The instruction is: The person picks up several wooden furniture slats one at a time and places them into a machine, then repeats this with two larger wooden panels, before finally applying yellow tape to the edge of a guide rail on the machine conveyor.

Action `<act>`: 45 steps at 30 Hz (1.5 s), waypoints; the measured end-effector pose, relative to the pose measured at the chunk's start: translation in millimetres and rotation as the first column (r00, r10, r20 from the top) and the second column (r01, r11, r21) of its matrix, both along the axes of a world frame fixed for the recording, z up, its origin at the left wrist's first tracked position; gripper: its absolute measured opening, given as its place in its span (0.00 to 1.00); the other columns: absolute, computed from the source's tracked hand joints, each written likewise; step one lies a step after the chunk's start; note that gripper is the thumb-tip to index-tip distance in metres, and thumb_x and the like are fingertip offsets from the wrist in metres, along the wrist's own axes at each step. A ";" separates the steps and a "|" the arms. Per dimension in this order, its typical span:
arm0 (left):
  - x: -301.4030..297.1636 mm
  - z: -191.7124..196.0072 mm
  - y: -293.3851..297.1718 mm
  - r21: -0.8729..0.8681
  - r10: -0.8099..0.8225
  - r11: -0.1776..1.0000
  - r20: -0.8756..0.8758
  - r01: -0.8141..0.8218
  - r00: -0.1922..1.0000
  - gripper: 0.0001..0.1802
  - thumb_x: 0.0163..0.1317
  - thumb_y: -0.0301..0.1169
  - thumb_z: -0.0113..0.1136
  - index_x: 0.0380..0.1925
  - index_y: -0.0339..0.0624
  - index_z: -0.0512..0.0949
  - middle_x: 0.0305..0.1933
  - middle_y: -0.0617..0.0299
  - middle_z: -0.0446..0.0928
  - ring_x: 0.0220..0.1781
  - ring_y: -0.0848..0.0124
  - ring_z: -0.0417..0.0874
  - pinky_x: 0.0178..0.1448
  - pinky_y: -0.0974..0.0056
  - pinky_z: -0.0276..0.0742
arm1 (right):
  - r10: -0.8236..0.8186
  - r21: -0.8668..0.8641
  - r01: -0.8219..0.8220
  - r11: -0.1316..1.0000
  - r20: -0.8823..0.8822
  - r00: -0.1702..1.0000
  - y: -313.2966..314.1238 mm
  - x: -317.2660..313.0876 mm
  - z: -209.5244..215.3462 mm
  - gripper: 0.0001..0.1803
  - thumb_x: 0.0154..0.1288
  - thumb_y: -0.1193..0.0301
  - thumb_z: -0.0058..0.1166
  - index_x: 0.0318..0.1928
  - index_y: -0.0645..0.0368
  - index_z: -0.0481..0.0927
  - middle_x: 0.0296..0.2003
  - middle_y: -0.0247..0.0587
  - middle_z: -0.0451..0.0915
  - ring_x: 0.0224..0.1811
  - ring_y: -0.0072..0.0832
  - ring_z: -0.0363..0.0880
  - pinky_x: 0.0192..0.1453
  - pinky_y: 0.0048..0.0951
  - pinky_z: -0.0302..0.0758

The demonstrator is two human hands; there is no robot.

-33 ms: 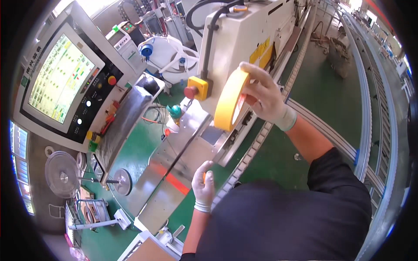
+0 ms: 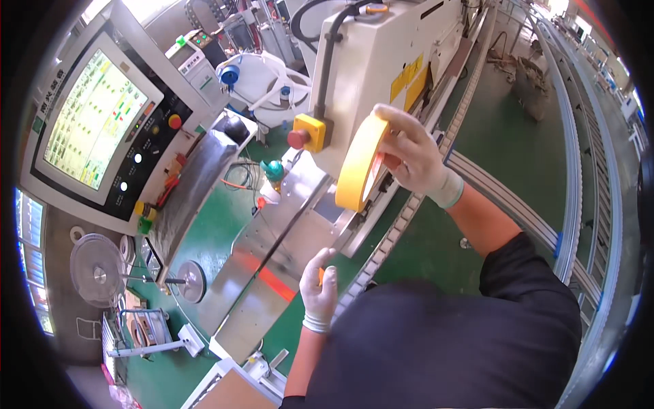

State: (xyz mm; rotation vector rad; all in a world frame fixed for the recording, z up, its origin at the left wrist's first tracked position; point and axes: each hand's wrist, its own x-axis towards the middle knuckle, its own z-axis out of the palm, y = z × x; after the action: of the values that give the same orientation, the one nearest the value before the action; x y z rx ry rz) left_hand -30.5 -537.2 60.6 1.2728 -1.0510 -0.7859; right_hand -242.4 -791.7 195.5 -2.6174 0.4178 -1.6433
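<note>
The right hand [image 2: 415, 160], in a pale glove, is raised in front of a cream machine housing [image 2: 381, 61] and grasps a large roll of yellow tape [image 2: 360, 163]. The roll stands on edge, its flat face turned toward the person, with the fingers [image 2: 398, 119] curled over its upper rim and the thumb pressed at its inner opening; this grip is clenched on the roll. The roll hangs above the sloping metal table [image 2: 272, 273] of the machine, just right of a yellow box with a red push button [image 2: 306, 133].

The left hand [image 2: 319, 286], also gloved, sits lower, near the edge of the metal table. Its grip is closed around a small orange object [image 2: 321, 275], of which only a sliver shows, too little to tell its kind. A dark thin strip [image 2: 283, 232] runs along the table from near this hand up toward the roll.

To the left stands a control panel with a lit screen [image 2: 92, 126], and below it a small round fan [image 2: 99, 269] on the green floor [image 2: 211, 232]. A long conveyor rail [image 2: 579, 170] curves away on the right.
</note>
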 end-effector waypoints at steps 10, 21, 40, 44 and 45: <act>-14.3 83.7 22.8 0.119 0.031 0.992 0.082 -0.041 0.996 0.29 0.72 0.34 0.67 0.67 0.30 0.72 0.58 0.58 0.79 0.58 0.70 0.80 0.67 0.64 0.73 | 0.240 0.037 -0.237 0.971 -0.108 0.965 85.1 30.9 -46.7 0.14 0.54 0.75 0.68 0.44 0.53 0.88 0.62 0.43 0.80 0.54 0.42 0.85 0.56 0.41 0.81; -15.8 8.3 76.0 0.178 0.054 0.956 -0.890 0.235 0.453 0.22 0.77 0.44 0.50 0.57 0.39 0.77 0.38 0.56 0.81 0.20 0.71 0.68 0.30 0.66 0.64 | 0.557 0.784 -0.488 0.383 0.225 0.799 151.6 54.8 -87.1 0.29 0.71 0.70 0.67 0.70 0.61 0.75 0.65 0.45 0.80 0.65 0.34 0.80 0.73 0.38 0.71; -42.6 6.7 80.7 0.336 0.265 0.939 -0.583 -0.069 0.768 0.40 0.77 0.66 0.44 0.66 0.41 0.71 0.50 0.58 0.83 0.48 0.66 0.84 0.50 0.64 0.79 | 0.365 0.932 -0.321 0.166 0.244 0.898 171.6 46.5 -127.7 0.14 0.70 0.84 0.55 0.53 0.58 0.77 0.45 0.39 0.83 0.47 0.26 0.84 0.58 0.30 0.80; -21.6 -4.9 83.9 0.360 0.260 0.929 -0.481 -0.082 0.838 0.32 0.77 0.52 0.58 0.68 0.39 0.70 0.54 0.60 0.82 0.51 0.71 0.85 0.53 0.67 0.81 | 0.473 0.950 -0.297 -0.101 0.308 0.825 176.2 38.5 -124.8 0.16 0.70 0.83 0.57 0.56 0.60 0.77 0.49 0.34 0.80 0.54 0.20 0.79 0.61 0.26 0.76; -15.5 -10.3 86.3 0.271 0.227 0.957 -0.497 -0.098 0.837 0.29 0.77 0.50 0.59 0.64 0.38 0.73 0.50 0.62 0.83 0.49 0.72 0.85 0.52 0.67 0.81 | 0.544 0.935 -0.296 -0.194 0.354 0.761 172.9 34.3 -124.6 0.19 0.70 0.77 0.63 0.59 0.59 0.76 0.54 0.35 0.78 0.59 0.21 0.76 0.66 0.29 0.73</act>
State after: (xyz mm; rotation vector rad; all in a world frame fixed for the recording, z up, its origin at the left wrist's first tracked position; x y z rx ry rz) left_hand -46.0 -450.9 50.3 1.2245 -0.4051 -1.0724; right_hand -208.1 -618.8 70.8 -1.3325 0.3747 -0.3471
